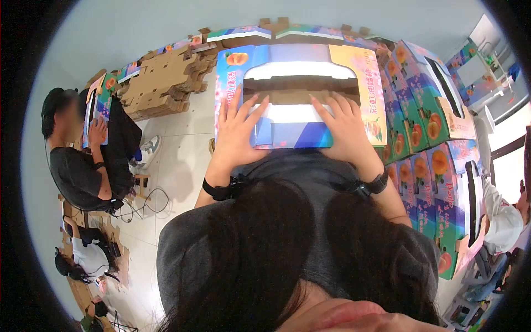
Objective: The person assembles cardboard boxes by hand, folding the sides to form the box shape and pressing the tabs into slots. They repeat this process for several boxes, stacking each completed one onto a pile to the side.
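Observation:
A printed carton [293, 135] with blue, white and yellow panels and peach pictures lies in front of my body. A long opening in its top shows brown cardboard inside. My left hand [235, 130] rests flat on the carton's left part, its fingers spread and fingertips near the opening's edge. On the right part lies my right hand [347, 128], also with fingers spread, its fingertips at the near edge of the opening. Both wrists wear black bands. Neither hand is closed round anything.
Stacked printed cartons [437, 182] stand close on the right. Flat brown cardboard [166, 80] is piled at the back left. A seated co-worker [83, 171] at the left holds another printed carton [99, 105]. More people sit at the lower left and far right. Cables lie on the floor.

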A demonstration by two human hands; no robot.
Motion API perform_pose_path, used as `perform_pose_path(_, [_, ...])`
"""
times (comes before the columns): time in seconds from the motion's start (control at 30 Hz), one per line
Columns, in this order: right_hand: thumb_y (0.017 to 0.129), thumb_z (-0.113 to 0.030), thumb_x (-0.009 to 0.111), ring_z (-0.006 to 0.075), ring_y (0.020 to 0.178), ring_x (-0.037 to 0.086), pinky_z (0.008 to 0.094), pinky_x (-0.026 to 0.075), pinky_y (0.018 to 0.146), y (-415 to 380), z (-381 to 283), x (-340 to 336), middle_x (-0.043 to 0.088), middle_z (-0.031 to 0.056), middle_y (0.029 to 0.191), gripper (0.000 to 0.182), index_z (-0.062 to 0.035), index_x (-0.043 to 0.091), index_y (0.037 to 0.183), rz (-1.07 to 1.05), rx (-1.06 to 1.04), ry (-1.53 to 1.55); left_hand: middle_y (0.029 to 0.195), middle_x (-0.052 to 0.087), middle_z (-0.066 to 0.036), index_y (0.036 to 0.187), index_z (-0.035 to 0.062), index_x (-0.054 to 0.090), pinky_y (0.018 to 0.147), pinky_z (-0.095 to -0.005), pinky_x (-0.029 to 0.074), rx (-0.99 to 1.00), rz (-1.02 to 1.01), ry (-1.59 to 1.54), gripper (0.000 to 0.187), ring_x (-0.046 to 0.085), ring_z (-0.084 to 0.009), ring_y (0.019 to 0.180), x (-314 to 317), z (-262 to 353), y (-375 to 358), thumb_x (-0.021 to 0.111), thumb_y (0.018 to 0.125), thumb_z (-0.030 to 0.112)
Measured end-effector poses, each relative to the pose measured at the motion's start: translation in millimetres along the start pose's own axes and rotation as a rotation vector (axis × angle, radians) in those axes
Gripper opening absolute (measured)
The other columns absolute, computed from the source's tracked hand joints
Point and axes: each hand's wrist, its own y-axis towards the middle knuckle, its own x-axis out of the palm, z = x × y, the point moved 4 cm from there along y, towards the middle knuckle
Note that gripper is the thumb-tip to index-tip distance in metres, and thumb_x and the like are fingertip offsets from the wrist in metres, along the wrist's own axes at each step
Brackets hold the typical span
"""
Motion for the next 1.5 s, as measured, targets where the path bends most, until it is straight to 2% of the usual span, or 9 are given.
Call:
perform_pose_path(0.4, [0.054,-0.033,0.086,0.0385,0.135,0.047,0.0560,0.033,0.114,-6.0,1.6,7.6,0.054,0.0189,0.137,0.113,-0.0119,0.039,0.155,-0.028,-0.005,-0.006,0.169,0.020,-0.019,0.157,0.0197,0.043,0.123,-0.0645,0.006,0.242,-0.076,-0.239,0.100,0.010,-0.0444,0.157,-17.2,57.6,20.7,0.066,0.079,0.077])
perform_pose_path(0.77, [0.052,-0.026,0.087,0.0389,0.134,0.047,0.0550,0.031,0.115,-5.7,4.1,13.1,0.054,0.0181,0.135,0.109,-0.0122,0.044,0.151,-0.027,0.016,0.035,0.167,0.027,-0.017,0.156,0.0118,0.042,0.126,-0.0567,0.009,0.306,-0.013,-0.354,0.097,0.013,-0.0397,0.158,19.1,58.8,36.7,0.057,0.086,0.076])
perform_pose_path(0.87, [0.051,-0.025,0.088,0.0382,0.133,0.047,0.0544,0.031,0.116,-4.8,0.9,6.0,0.054,0.0170,0.133,0.113,-0.0137,0.042,0.154,-0.061,0.035,0.039,0.149,0.051,-0.021,0.146,0.0038,0.050,0.122,-0.0498,0.028,0.178,0.045,-1.060,0.089,0.042,-0.0376,0.145,21.8,42.1,34.5,0.051,0.091,0.074])
perform_pose_path(0.97, [0.051,-0.025,0.088,0.0375,0.131,0.048,0.0543,0.032,0.115,-1.9,-1.7,2.1,0.054,0.0165,0.131,0.114,-0.0139,0.042,0.154,-0.055,0.033,0.048,0.109,0.067,-0.017,0.125,0.0000,0.057,0.097,-0.0378,0.046,-0.039,-0.067,-2.000,0.079,0.063,-0.0287,0.104,17.5,28.6,25.7,0.044,0.095,0.073])
perform_pose_path(1.0, [0.051,-0.025,0.087,0.0374,0.131,0.048,0.0544,0.032,0.115,-2.5,-1.6,2.2,0.054,0.0163,0.130,0.113,-0.0138,0.042,0.154,-0.058,0.031,0.041,0.075,0.054,-0.005,0.093,0.0068,0.055,0.071,-0.0296,0.039,-0.232,-0.003,-2.033,0.064,0.049,-0.0167,0.069,-2.9,40.2,28.9,0.041,0.100,0.068])
perform_pose_path(1.1, [0.052,-0.025,0.086,0.0371,0.130,0.049,0.0546,0.032,0.115,-2.9,-2.2,4.3,0.054,0.0160,0.129,0.112,-0.0135,0.042,0.154,-0.035,0.020,0.037,0.065,0.040,0.001,0.075,0.0117,0.045,0.064,-0.0292,0.031,-0.206,-0.133,-2.517,0.058,0.038,-0.0130,0.062,29.5,27.0,31.5,0.043,0.102,0.063])
perform_pose_path(1.13, [0.052,-0.025,0.086,0.0371,0.129,0.049,0.0547,0.033,0.115,-3.2,-2.4,4.5,0.054,0.0159,0.129,0.112,-0.0134,0.042,0.154,-0.020,0.018,0.037,0.063,0.031,0.003,0.068,0.0142,0.038,0.063,-0.0292,0.029,-0.488,-0.051,-2.656,0.058,0.032,-0.0110,0.060,42.6,24.8,30.6,0.046,0.103,0.059])
perform_pose_path(1.23, [0.053,-0.025,0.085,0.0371,0.129,0.049,0.0549,0.033,0.115,-3.4,-3.3,4.4,0.054,0.0156,0.129,0.110,-0.0131,0.043,0.154,-0.014,0.014,0.023,0.062,0.032,0.003,0.068,0.0144,0.038,0.063,-0.0293,0.030,-0.286,-0.025,-2.867,0.056,0.031,-0.0111,0.058,44.0,19.9,30.9,0.047,0.103,0.057])
perform_pose_path(1.5, [0.052,-0.024,0.085,0.0364,0.130,0.049,0.0526,0.033,0.113,-2.0,-3.3,4.5,0.053,0.0161,0.134,0.110,-0.0133,0.044,0.153,0.002,0.008,0.059,0.061,0.031,0.004,0.069,0.0148,0.039,0.063,-0.0290,0.030,-0.284,0.067,-2.875,0.054,0.030,-0.0104,0.055,49.4,11.8,32.9,0.046,0.105,0.054])
